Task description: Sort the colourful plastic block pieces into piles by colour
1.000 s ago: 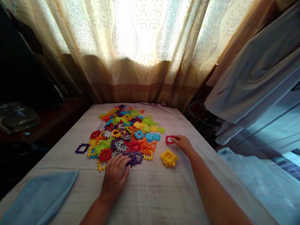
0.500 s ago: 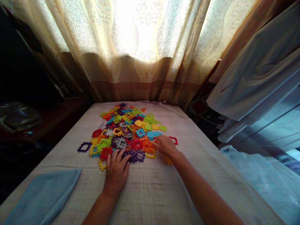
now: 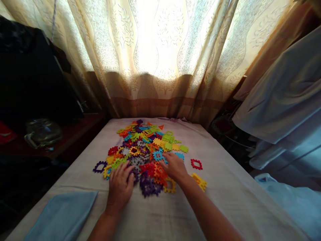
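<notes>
A heap of colourful toothed plastic pieces (image 3: 136, 162) is spread over the cloth-covered table. My left hand (image 3: 120, 184) rests on the heap's near left edge, fingers spread, beside green and dark purple pieces. At the right side of the heap is my right hand (image 3: 175, 166), its fingers bent down among orange and blue pieces; whether it grips one cannot be made out. Dark purple pieces (image 3: 149, 186) lie between the hands. A yellow piece (image 3: 199, 181) is beside my right forearm, and a red square frame (image 3: 196, 164) lies further right.
A folded blue cloth (image 3: 64, 214) lies at the table's near left. A glass vessel (image 3: 42, 133) stands on a dark side table. Curtains (image 3: 160, 67) hang behind; white fabric and a plastic bag are at right.
The view has shifted, so the table appears lower and further right. The dark purple pieces near my left hand have spread apart. My right hand is now nearer the blue square piece.
</notes>
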Demonstrator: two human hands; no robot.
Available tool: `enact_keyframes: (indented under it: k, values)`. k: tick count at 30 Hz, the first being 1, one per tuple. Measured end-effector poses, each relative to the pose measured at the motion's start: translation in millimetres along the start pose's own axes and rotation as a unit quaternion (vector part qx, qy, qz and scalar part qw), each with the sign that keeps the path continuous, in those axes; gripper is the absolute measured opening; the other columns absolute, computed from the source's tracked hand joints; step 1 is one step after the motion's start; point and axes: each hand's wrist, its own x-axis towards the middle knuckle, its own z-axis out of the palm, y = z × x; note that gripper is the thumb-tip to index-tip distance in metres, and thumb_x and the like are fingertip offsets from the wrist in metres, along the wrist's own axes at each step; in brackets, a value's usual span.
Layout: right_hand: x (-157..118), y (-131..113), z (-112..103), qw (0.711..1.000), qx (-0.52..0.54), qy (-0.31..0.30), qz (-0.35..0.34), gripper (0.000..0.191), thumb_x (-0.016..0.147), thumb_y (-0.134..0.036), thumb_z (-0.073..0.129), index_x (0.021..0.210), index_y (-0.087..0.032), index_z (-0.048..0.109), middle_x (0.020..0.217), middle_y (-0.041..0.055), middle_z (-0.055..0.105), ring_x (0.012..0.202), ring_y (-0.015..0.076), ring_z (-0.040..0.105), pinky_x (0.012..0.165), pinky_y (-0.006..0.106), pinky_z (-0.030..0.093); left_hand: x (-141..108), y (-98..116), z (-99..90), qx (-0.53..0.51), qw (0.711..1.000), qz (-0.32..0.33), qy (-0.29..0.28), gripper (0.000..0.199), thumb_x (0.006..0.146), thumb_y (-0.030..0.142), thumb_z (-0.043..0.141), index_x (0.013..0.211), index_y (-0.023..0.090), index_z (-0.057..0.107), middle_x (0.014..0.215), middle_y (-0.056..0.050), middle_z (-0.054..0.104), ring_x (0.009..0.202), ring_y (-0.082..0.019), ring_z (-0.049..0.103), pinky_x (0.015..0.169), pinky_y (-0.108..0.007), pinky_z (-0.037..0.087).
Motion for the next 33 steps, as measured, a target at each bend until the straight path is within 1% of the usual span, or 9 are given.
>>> enact_keyframes:
  k: [3, 6, 8, 15, 19, 22, 25, 29, 33]
  values:
    - [45.6, 28.8, -12.3, 0.994, -0.016, 0.048, 0.102, 0.047, 0.092, -0.043, 0.046, 0.134, -0.024, 0.054, 0.141, 0.0112, 0.049, 0.127, 0.0258, 0.046, 0.098, 0.038, 0.04, 43.6, -38.4, -13.7, 0.063, 0.987, -0.144, -0.008, 0.048, 0.092, 0.039, 0.031, 0.126, 0.018, 0.058, 0.14, -0.013, 0.052, 0.133, -0.028, 0.041, 0.11, -0.049, 0.03]
    - [84.1, 55.8, -15.4, 0.967, 0.01, 0.027, 0.255, 0.055, 0.095, -0.047, 0.038, 0.145, -0.025, 0.041, 0.149, 0.0137, 0.038, 0.132, 0.0297, 0.04, 0.098, 0.045, 0.039, 76.7, -73.2, -15.4, 0.111, 0.929, -0.344, -0.081, 0.06, 0.093, 0.048, 0.021, 0.138, 0.017, 0.046, 0.148, -0.017, 0.042, 0.136, -0.033, 0.036, 0.105, -0.057, 0.031]
    - [100.5, 65.9, -9.7, 0.952, 0.023, 0.005, 0.304, 0.058, 0.096, -0.049, 0.03, 0.147, -0.023, 0.037, 0.147, 0.017, 0.04, 0.131, 0.0325, 0.041, 0.098, 0.05, 0.038, 86.3, -85.7, -7.4, 0.115, 0.907, -0.386, -0.12, 0.065, 0.092, 0.052, 0.018, 0.137, 0.016, 0.048, 0.145, -0.02, 0.045, 0.133, -0.037, 0.04, 0.101, -0.062, 0.033]
    - [116.2, 44.6, 29.8, 0.961, -0.01, 0.0, 0.275, 0.056, 0.092, -0.058, 0.032, 0.139, -0.032, 0.049, 0.144, 0.0108, 0.044, 0.132, 0.0322, 0.037, 0.105, 0.057, 0.023, 84.4, -80.8, 27.3, 0.111, 0.927, -0.314, -0.175, 0.067, 0.089, 0.057, 0.024, 0.14, 0.02, 0.046, 0.15, -0.011, 0.041, 0.14, -0.033, 0.031, 0.112, -0.054, 0.023]
    - [103.0, 32.2, 37.1, 0.971, -0.054, 0.012, 0.233, 0.056, 0.088, -0.06, 0.04, 0.134, -0.031, 0.055, 0.139, 0.0119, 0.05, 0.127, 0.0311, 0.044, 0.103, 0.047, 0.03, 98.1, -89.0, 22.5, 0.085, 0.937, -0.268, -0.209, 0.064, 0.088, 0.058, 0.024, 0.122, 0.019, 0.062, 0.136, -0.012, 0.057, 0.127, -0.031, 0.049, 0.106, -0.046, 0.036]
    - [91.4, 30.7, 30.6, 0.984, -0.05, -0.006, 0.173, 0.055, 0.088, -0.061, 0.041, 0.129, -0.03, 0.061, 0.135, 0.0121, 0.054, 0.123, 0.0299, 0.049, 0.1, 0.046, 0.035, 123.8, -102.9, 14.2, 0.08, 0.938, -0.256, -0.22, 0.066, 0.088, 0.058, 0.021, 0.111, 0.018, 0.068, 0.123, -0.014, 0.065, 0.114, -0.03, 0.059, 0.098, -0.043, 0.043]
    - [95.4, 36.8, 16.2, 0.989, -0.031, -0.022, 0.145, 0.054, 0.089, -0.06, 0.037, 0.118, -0.027, 0.068, 0.125, 0.0125, 0.062, 0.116, 0.0312, 0.054, 0.095, 0.048, 0.04, 160.1, -114.4, 16.1, 0.097, 0.938, -0.253, -0.216, 0.069, 0.085, 0.063, 0.027, 0.117, 0.015, 0.065, 0.131, -0.019, 0.059, 0.123, -0.038, 0.051, 0.099, -0.054, 0.04]
    - [129.2, 53.5, 4.5, 0.974, -0.007, 0.002, 0.225, 0.057, 0.09, -0.057, 0.037, 0.134, -0.025, 0.056, 0.14, 0.0143, 0.05, 0.127, 0.0338, 0.046, 0.096, 0.053, 0.04, 209.1, -117.9, 44.7, 0.086, 0.947, -0.218, -0.218, 0.072, 0.083, 0.068, 0.031, 0.136, 0.023, 0.051, 0.152, -0.015, 0.037, 0.139, -0.04, 0.033, 0.105, -0.065, 0.026]
    - [159.6, 49.5, 18.1, 0.969, 0.039, -0.058, 0.235, 0.06, 0.093, -0.059, 0.028, 0.142, -0.03, 0.044, 0.148, 0.0103, 0.042, 0.134, 0.0324, 0.038, 0.102, 0.062, 0.03, 238.3, -109.7, 84.5, 0.024, 0.963, -0.138, -0.232, 0.07, 0.085, 0.065, 0.03, 0.137, 0.022, 0.05, 0.146, -0.011, 0.047, 0.137, -0.029, 0.039, 0.109, -0.046, 0.031]
